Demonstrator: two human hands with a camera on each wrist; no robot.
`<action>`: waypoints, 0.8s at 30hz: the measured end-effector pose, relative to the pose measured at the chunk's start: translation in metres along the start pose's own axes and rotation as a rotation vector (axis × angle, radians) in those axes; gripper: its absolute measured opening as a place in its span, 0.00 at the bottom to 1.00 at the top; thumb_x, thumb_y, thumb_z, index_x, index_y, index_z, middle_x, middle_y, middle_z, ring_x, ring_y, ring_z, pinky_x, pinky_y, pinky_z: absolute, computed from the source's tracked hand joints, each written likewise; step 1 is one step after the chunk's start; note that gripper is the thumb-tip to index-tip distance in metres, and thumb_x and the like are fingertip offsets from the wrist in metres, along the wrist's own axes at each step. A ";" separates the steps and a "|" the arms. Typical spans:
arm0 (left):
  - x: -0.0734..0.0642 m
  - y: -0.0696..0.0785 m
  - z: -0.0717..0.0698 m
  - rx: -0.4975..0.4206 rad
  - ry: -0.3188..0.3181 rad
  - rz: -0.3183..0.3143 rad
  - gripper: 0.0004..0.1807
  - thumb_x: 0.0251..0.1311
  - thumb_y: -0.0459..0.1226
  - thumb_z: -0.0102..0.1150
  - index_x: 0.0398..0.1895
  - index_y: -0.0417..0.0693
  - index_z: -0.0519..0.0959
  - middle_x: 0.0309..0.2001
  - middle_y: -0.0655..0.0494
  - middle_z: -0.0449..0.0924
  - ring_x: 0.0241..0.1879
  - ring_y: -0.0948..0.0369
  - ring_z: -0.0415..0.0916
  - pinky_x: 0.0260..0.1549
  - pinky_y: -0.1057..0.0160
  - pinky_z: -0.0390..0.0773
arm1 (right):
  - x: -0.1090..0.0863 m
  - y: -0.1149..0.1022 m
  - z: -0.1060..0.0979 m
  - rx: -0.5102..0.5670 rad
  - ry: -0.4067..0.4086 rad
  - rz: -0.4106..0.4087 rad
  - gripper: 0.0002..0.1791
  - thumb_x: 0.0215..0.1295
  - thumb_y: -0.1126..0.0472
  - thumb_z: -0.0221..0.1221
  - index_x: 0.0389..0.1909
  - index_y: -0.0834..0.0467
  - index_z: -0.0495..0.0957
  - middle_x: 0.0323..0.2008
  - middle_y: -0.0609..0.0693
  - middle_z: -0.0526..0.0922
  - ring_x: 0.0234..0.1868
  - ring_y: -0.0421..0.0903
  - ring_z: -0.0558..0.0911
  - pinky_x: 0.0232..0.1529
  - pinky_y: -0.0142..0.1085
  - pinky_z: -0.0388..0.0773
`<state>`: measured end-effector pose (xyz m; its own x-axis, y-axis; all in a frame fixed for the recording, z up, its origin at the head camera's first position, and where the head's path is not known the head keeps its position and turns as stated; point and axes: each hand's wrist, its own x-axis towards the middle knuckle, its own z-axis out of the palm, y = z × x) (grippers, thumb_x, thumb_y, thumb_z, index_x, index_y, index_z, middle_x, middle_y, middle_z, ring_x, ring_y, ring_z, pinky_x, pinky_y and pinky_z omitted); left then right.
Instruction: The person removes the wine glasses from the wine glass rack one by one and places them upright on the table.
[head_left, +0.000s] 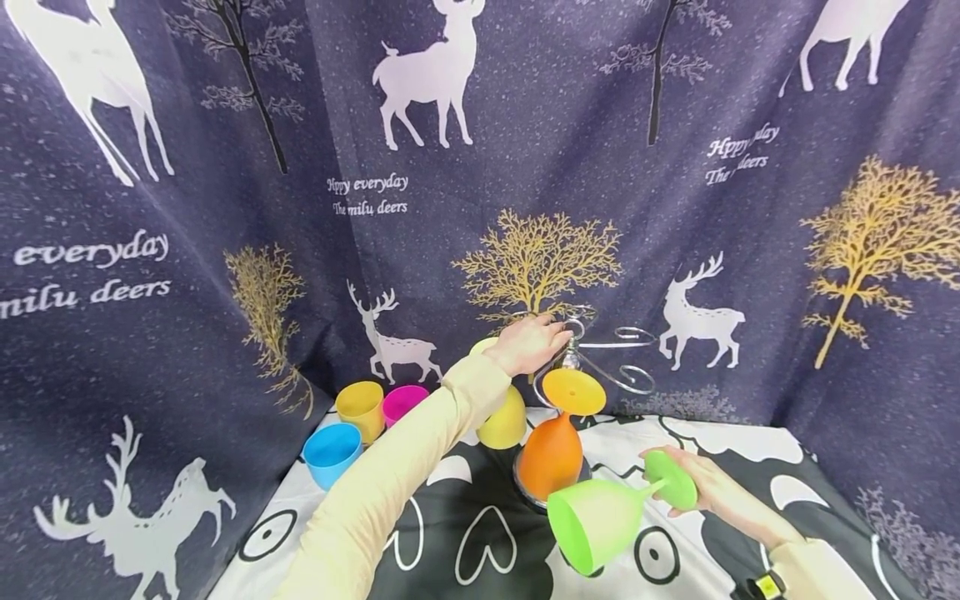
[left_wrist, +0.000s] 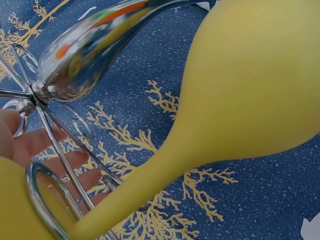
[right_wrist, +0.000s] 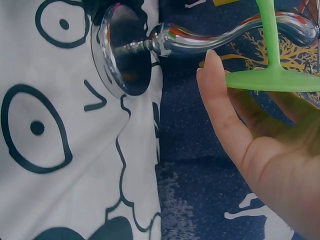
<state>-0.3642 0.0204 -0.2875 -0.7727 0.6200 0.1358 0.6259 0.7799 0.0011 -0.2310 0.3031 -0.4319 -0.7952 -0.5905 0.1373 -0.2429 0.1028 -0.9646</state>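
Observation:
A chrome wine glass rack with curled wire arms stands at the back middle. My left hand holds its top, with the fingers behind the rods. Upside down on the rack hang a yellow wine glass, below my left wrist, and an orange wine glass at the front. My right hand grips a green wine glass by its foot, fingers beneath it in the right wrist view. This glass tilts, its mouth facing down and left, in front of the rack's round base.
At the back left stand a blue glass, a deep yellow glass and a magenta glass, mouths up. A black and white patterned cloth covers the table. Dark blue curtain with deer and trees hangs close behind.

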 end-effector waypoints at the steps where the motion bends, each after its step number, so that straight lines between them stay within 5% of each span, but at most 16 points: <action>1: -0.001 0.000 -0.001 0.005 0.001 0.010 0.27 0.70 0.51 0.26 0.65 0.51 0.63 0.63 0.52 0.59 0.62 0.56 0.55 0.58 0.60 0.55 | 0.000 0.000 0.000 0.051 0.004 0.028 0.21 0.74 0.62 0.30 0.60 0.71 0.57 0.47 0.59 0.74 0.42 0.55 0.78 0.34 0.48 0.76; 7: -0.009 0.000 -0.008 0.044 0.040 0.029 0.26 0.70 0.49 0.28 0.66 0.51 0.61 0.63 0.53 0.60 0.62 0.58 0.55 0.58 0.61 0.55 | 0.002 0.001 0.003 0.326 -0.012 0.110 0.26 0.74 0.55 0.25 0.61 0.58 0.66 0.46 0.58 0.75 0.43 0.54 0.77 0.35 0.42 0.77; 16: -0.024 -0.002 -0.011 -0.032 0.288 -0.035 0.26 0.69 0.50 0.30 0.63 0.49 0.64 0.56 0.51 0.67 0.54 0.56 0.64 0.47 0.59 0.69 | 0.005 0.004 0.006 0.448 -0.044 0.121 0.28 0.74 0.54 0.22 0.60 0.56 0.67 0.47 0.57 0.75 0.43 0.54 0.77 0.36 0.42 0.77; 19: -0.029 -0.003 -0.011 -0.047 0.374 0.031 0.25 0.69 0.49 0.34 0.63 0.48 0.64 0.58 0.49 0.65 0.56 0.55 0.63 0.49 0.59 0.67 | 0.006 0.006 0.007 0.493 -0.067 0.125 0.29 0.74 0.54 0.21 0.58 0.52 0.70 0.48 0.57 0.74 0.44 0.53 0.77 0.37 0.42 0.76; 24: -0.036 0.003 -0.011 -0.012 0.573 0.278 0.24 0.66 0.46 0.44 0.60 0.42 0.68 0.58 0.44 0.65 0.57 0.53 0.62 0.53 0.60 0.63 | 0.007 0.008 0.007 0.562 -0.079 0.137 0.30 0.74 0.53 0.21 0.57 0.50 0.71 0.49 0.57 0.74 0.44 0.53 0.77 0.39 0.42 0.76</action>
<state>-0.3335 -0.0005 -0.2810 -0.4042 0.6520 0.6414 0.7988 0.5933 -0.0997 -0.2350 0.2940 -0.4400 -0.7494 -0.6621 0.0064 0.2084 -0.2450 -0.9469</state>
